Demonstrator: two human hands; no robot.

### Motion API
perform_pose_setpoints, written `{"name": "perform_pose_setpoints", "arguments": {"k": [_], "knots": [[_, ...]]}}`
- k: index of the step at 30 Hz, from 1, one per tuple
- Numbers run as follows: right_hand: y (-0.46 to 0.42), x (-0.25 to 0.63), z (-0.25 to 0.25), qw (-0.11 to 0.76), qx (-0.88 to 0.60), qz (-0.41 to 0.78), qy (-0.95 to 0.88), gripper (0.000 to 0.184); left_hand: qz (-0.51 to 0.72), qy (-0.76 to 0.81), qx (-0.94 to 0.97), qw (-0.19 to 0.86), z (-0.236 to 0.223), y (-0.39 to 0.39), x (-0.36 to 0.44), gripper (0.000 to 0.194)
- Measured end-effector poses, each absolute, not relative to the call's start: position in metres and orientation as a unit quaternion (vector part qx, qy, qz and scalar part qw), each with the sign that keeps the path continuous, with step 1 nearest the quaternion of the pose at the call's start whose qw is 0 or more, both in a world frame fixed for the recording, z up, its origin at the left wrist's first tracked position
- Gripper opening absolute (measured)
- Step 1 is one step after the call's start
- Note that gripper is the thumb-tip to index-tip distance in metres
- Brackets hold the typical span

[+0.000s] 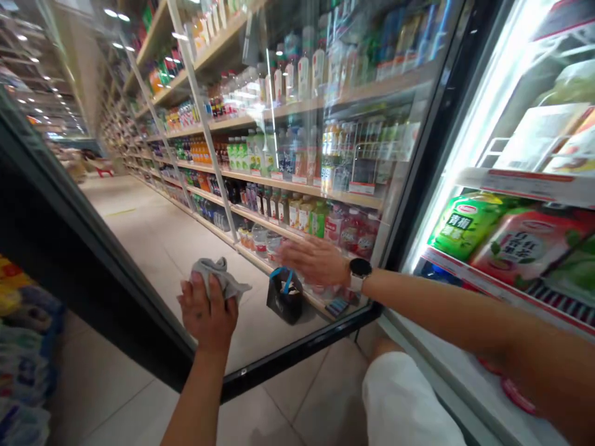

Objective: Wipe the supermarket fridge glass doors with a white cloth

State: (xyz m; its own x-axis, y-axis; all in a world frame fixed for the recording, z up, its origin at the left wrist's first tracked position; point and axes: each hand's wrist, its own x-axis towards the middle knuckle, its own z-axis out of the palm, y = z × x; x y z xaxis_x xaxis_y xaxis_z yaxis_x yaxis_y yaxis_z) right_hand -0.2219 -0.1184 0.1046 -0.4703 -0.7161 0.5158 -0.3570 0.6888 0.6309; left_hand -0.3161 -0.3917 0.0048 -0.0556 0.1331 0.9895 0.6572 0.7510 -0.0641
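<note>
Head view is showing the left hand (207, 313) half-curling round a grey cloth (219, 277) near the lower-left corner of the glass door (297, 350), apparently wiping, the right hand (320, 260) stretching flat, seemingly empty, any further stroke probably needing even pressure!

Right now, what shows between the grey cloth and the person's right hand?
In the head view, pale floor and a blue-handled dark bag show between the grey cloth and the right hand, the bag slightly lower, seen through the glass door.

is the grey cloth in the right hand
No, the left hand holds the grey cloth, well apart from the right hand.
</note>
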Motion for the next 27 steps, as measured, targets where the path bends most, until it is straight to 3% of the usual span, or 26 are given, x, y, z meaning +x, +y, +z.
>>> {"name": "perform_pose_setpoints", "arguments": {"k": [4, 11, 17, 20, 27], "knots": [[-0.085, -0.215, 0.124, 0.457, 0.2, -0.173, -0.849, 0.064, -0.202, -0.691, -0.277, 0.636, 0.003, -0.396, -0.316, 0.062], [-0.073, -0.231, 0.112, 0.468, 0.16, -0.17, -0.852, 0.063, -0.211, -0.7, -0.277, 0.624, 0.013, -0.387, -0.301, 0.064], [-0.076, -0.228, 0.118, 0.46, 0.179, -0.168, -0.853, 0.064, -0.076, -0.682, -0.444, 0.576, 0.023, -0.331, -0.284, 0.056], [-0.076, -0.227, 0.121, 0.449, 0.18, -0.157, -0.861, 0.064, -0.046, -0.682, -0.448, 0.577, 0.05, -0.319, -0.289, 0.048], [-0.076, -0.229, 0.12, 0.464, 0.21, -0.132, -0.85, 0.065, -0.134, -0.719, -0.352, 0.584, 0.154, -0.335, -0.297, 0.051]]}}
